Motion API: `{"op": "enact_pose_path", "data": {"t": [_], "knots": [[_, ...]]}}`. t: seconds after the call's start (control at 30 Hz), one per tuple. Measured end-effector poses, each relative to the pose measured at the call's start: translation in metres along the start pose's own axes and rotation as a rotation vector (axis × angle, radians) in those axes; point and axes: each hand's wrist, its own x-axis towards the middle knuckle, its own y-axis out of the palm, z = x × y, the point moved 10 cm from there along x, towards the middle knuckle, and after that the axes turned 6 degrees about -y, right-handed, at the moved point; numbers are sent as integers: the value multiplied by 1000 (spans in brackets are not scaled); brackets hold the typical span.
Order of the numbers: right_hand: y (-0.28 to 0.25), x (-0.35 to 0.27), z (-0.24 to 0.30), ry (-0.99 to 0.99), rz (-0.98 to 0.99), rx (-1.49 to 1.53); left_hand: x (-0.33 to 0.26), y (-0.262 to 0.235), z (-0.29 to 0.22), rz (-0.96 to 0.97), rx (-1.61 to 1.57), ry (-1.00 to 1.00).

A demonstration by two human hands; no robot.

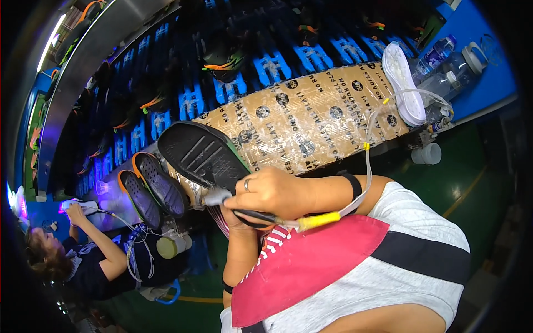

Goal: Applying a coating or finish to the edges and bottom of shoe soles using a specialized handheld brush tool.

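Observation:
My right hand (272,191), with a ring on one finger, is closed around the handle of a brush. The brush's pale grey head (216,196) is blurred and lies against or just over the near end of a black shoe sole (205,154). A thin clear tube (368,166) runs from the yellow-wrapped back end (319,221) of the brush. Lower down, my left hand (237,221) is closed at the sole's near end, its fingers partly hidden behind my right hand. Grooves cross the sole's upward face, and its far end reaches over the taped cardboard.
Tape-covered cardboard (322,111) lines the bench. Two dark soles with orange rims (161,186) lie left; a white sole (402,83) lies right, near bottles (458,69) and a small cup (427,154). Blue racks (272,67) carry shoes behind. A co-worker (83,255) works at far left.

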Motion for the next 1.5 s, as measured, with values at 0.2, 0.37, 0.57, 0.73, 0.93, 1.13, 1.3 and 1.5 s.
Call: {"op": "enact_pose_path", "data": {"t": [0.2, 0.37, 0.57, 0.73, 0.93, 1.13, 1.3, 1.5], "knots": [[-15, -7, -14, 116, -161, -26, -3, 11, -26, 162, -78, 35], [10, -4, 0, 79, 52, 19, -2, 8, -35, 139, -48, 110], [5, -15, -25, 259, -93, 266, -2, 4, -56, 225, -170, 102], [32, -9, -11, 255, 149, 518, -4, 10, -73, 273, -224, 181], [34, -22, -36, 450, 98, 651, -17, 20, -100, 378, -144, 285], [51, -20, -19, 427, 324, 799, -21, -9, -108, 237, -55, 343], [39, -19, -30, 367, 174, 611, -26, 1, -114, 287, 28, 334], [48, -15, -6, 238, 338, 772, -32, 8, -113, 269, 110, 257]]}}
